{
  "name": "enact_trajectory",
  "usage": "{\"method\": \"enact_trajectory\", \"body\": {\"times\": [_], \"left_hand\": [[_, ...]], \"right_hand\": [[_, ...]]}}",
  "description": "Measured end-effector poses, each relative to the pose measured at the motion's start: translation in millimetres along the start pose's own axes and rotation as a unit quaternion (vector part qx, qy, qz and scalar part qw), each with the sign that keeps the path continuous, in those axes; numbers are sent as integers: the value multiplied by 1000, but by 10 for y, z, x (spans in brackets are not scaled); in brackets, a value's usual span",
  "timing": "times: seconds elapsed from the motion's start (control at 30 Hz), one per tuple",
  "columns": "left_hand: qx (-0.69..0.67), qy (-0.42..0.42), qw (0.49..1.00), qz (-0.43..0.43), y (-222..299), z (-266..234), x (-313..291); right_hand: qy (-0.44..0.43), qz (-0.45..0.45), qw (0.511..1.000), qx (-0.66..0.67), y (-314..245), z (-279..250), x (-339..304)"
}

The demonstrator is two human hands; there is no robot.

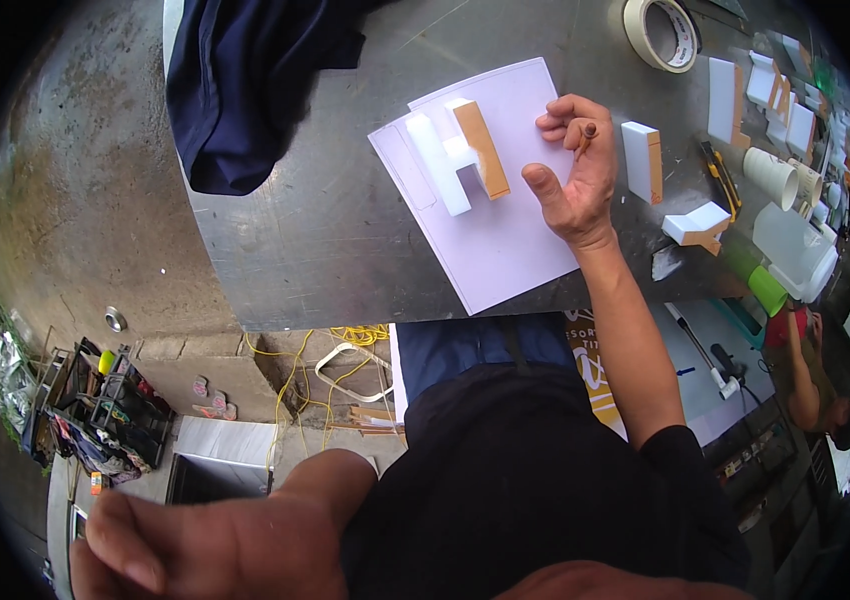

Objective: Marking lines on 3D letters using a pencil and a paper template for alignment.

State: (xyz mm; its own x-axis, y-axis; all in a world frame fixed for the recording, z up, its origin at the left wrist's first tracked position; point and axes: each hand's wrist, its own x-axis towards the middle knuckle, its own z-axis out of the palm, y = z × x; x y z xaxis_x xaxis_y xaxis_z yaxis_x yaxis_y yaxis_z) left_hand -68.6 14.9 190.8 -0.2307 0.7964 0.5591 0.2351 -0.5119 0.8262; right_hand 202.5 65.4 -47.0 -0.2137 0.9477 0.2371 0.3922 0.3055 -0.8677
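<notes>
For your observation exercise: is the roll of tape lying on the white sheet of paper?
No, the roll of tape lies on the bare metal table, well apart from the white sheet.

One tape roll; one paper sheet; two hands

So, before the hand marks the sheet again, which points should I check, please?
1. Right hand holds the brown pencil: ok.
2. H-shaped foam letter lies on the white sheet: ok.
3. Sheet lies wholly on the metal table: ok.
4. Left hand steadies the sheet: not ok, it is off the table.
5. Pencil tip sharp: cannot tell.
</notes>
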Motion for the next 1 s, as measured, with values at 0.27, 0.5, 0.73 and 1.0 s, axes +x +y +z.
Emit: {"method": "enact_trajectory", "body": {"times": [0.27, 0.5, 0.73, 1.0], "left_hand": [[191, -146, 964, -111, -1392, 302, -1100], [188, -170, 955, -153, -1628, 526, -1493], [224, -166, 948, -151, -1683, 549, -1496], [234, -169, 946, -149, -1696, 564, -1476]], "right_hand": [[-9, 83, 995, 46, -318, 26, 54], [-34, 151, 981, 119, -390, 178, 29], [-52, 152, 982, 97, -407, 203, 46], [-49, 127, 985, 103, -371, 228, 28]]}}
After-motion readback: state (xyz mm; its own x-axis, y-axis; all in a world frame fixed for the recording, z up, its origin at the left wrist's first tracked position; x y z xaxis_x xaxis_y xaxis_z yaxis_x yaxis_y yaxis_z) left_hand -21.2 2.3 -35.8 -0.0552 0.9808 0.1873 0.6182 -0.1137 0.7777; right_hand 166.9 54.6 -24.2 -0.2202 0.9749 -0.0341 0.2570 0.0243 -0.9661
